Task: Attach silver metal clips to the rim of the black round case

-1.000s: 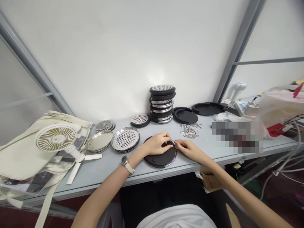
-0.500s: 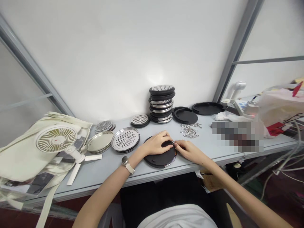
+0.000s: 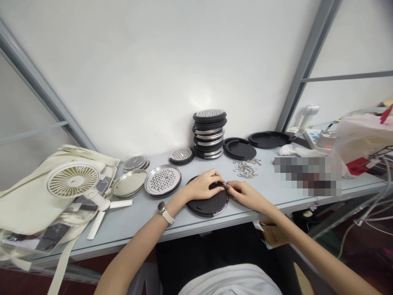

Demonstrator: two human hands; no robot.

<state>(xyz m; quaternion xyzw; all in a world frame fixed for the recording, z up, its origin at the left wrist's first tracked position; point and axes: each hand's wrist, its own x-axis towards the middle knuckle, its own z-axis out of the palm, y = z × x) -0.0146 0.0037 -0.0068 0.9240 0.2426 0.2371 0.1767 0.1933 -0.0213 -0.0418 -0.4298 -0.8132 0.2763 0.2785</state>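
Black disc [image 3: 205, 205] lies flat on the grey table [image 3: 123, 225] near its front edge, directly before the person, as the head view shows. A shiny, partly coloured strip [image 3: 221, 209] runs along its right edge, and a small dark mark sits on the near left part of its face. The left hand [image 3: 203, 185] rests over the far part of the disc, fingers and thumb curved towards the right edge with a narrow gap between them; whether their tips grip anything cannot be told. The right hand [image 3: 243, 193] meets that edge from the other side, thumb and forefinger drawn close together beside the left fingertips; what may lie between them is too small to make out. A watch [image 3: 166, 213] with a pale strap circles the left wrist.

Beyond the right hand lies a loose heap of metal clips [image 3: 245, 169]. Behind the disc, near the wall, rises a tall stack [image 3: 209, 137] of black and silver rounds, with black round holders [image 3: 241, 149] just to its right and a small perforated round [image 3: 181, 155] to its left. Left of the disc are larger perforated plates [image 3: 162, 180], then plain metal plates [image 3: 129, 183], and further left a white fan [image 3: 73, 179] beside a cream bag [image 3: 24, 200].
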